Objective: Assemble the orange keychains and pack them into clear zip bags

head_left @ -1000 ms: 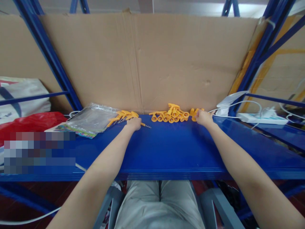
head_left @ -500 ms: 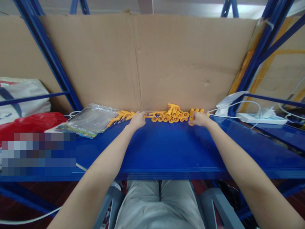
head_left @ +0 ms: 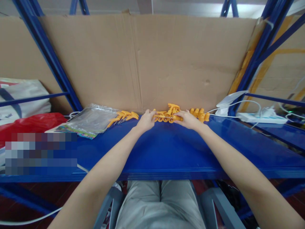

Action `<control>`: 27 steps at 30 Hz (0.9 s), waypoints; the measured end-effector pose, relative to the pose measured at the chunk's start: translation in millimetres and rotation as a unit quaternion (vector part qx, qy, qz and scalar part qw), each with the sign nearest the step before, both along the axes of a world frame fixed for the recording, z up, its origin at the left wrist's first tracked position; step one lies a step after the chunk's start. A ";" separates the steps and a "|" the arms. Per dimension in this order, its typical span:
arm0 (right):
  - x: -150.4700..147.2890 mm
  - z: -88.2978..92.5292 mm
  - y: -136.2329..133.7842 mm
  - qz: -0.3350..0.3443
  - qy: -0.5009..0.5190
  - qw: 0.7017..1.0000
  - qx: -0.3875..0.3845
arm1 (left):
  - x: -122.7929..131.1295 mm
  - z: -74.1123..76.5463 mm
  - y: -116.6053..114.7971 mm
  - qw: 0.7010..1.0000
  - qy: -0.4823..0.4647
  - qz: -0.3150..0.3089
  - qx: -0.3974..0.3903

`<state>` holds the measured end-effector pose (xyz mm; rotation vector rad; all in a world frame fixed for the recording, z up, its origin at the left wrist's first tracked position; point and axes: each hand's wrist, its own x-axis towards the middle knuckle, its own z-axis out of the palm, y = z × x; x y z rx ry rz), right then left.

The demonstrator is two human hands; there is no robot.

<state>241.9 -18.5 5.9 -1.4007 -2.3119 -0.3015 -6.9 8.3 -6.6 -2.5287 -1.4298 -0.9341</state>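
Note:
My left hand is closed on a yellow corkscrew whose metal spiral points right. Opposite it, my right hand pinches a yellow sleeve, close to the spiral's tip; whether they touch I cannot tell. Behind and between the hands lies a pile of yellow pieces with round, hollow-looking ends, partly covered by my fingers. Left of my left hand are several more yellow T-handled corkscrews with bare spirals. Several loose yellow sleeves stand or lie just right of my right hand.
A clear plastic bag lies left of the corkscrews on the blue shelf. Cardboard walls the back. Farther left is a red bag. A white power strip with cables sits at the right. Blue posts frame both sides.
My right hand has moved left from the loose sleeves, bringing one sleeve along. My left hand has shifted right with the corkscrew, so the two hands are now much closer together.

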 end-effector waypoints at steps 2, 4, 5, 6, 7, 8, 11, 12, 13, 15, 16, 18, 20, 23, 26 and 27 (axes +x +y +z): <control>-0.8 0.2 -1.2 0.006 0.003 1.000 -0.001 | 0.1 -1.0 0.8 1.000 0.002 -0.002 0.000; -0.7 0.4 -1.7 0.012 0.001 1.000 -0.004 | 0.1 -1.7 1.6 1.000 0.003 -0.004 0.001; -0.4 0.3 -1.8 0.012 0.001 1.000 -0.005 | 0.0 -2.0 2.0 1.000 0.003 -0.005 0.001; 0.0 0.3 -1.7 0.011 0.001 1.000 -0.006 | -0.1 -2.1 2.3 1.000 0.003 -0.004 0.002; 0.7 0.2 -1.4 0.010 0.001 1.000 -0.007 | -0.2 -2.3 2.5 1.000 0.004 -0.003 0.001; 1.5 0.1 -0.9 0.008 0.002 1.000 -0.007 | -0.3 -2.3 2.7 1.000 0.004 -0.001 0.001; 4.3 -0.1 1.1 0.008 0.000 1.000 -0.001 | -0.9 -2.2 2.8 1.000 0.006 0.011 0.000; 4.9 -0.1 1.6 0.011 -0.001 1.000 -0.001 | -1.1 -2.1 2.7 1.000 0.006 0.014 0.000; 5.2 0.0 1.7 0.015 -0.002 1.000 -0.002 | -1.2 -1.9 2.5 1.000 0.006 0.016 -0.001; 4.5 0.2 0.9 0.019 -0.002 1.000 -0.006 | -1.1 -1.5 2.1 1.000 0.005 0.019 -0.004; 3.4 0.4 -0.1 0.018 -0.001 1.000 -0.007 | -0.9 -1.2 1.8 1.000 0.003 0.021 -0.006; 0.2 0.8 -2.7 0.012 0.003 1.000 -0.003 | 0.0 -0.6 1.0 1.000 -0.002 0.025 -0.008; -3.5 1.2 -5.2 0.009 0.009 1.000 0.004 | 1.7 0.0 -0.4 1.000 -0.003 0.027 -0.005; -7.6 1.1 -7.3 0.024 0.016 1.000 0.003 | 6.5 0.9 -4.6 1.000 0.011 0.013 0.001; -8.4 -0.1 -7.1 0.042 0.018 0.999 -0.008 | 12.5 1.6 -10.1 0.999 0.038 -0.015 -0.008; -7.9 -0.7 -6.6 0.046 0.018 0.999 -0.010 | 14.1 1.7 -11.5 0.999 0.044 -0.021 -0.012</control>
